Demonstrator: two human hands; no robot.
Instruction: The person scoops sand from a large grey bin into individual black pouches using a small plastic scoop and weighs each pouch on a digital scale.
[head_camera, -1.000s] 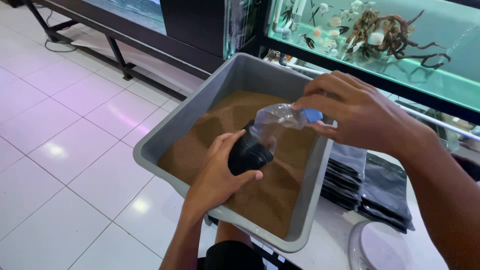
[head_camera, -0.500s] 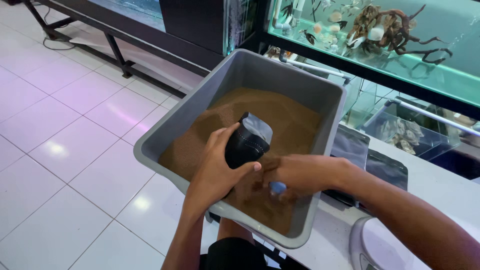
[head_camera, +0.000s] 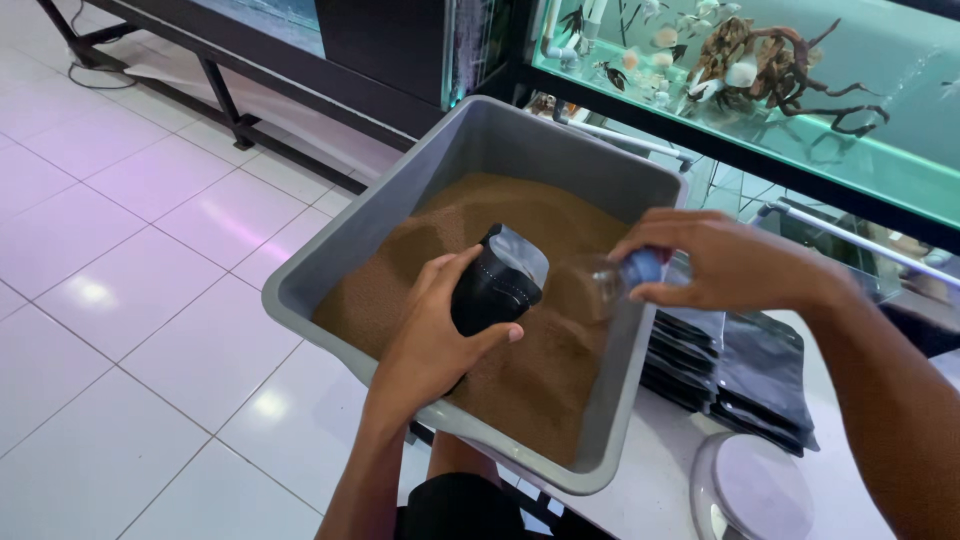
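Observation:
A grey plastic tub (head_camera: 350, 250) holds fine brown granules (head_camera: 500, 220). My left hand (head_camera: 430, 335) grips a black stand-up pouch (head_camera: 497, 282) with its mouth open, held upright over the granules. My right hand (head_camera: 725, 262) holds a cut clear plastic bottle with a blue cap (head_camera: 615, 278) as a scoop, lying sideways just right of the pouch's mouth, some brown granules inside it.
A stack of flat black pouches (head_camera: 740, 365) lies on the white table right of the tub. A round scale (head_camera: 760, 490) sits at the lower right. Fish tanks (head_camera: 800, 80) on black stands run along the back. White tiled floor (head_camera: 130, 260) lies to the left.
My right hand dipped the bottle scoop down into the granules near the tub's front, then lifted it back up to the right of the pouch. The left hand kept the pouch nearly still.

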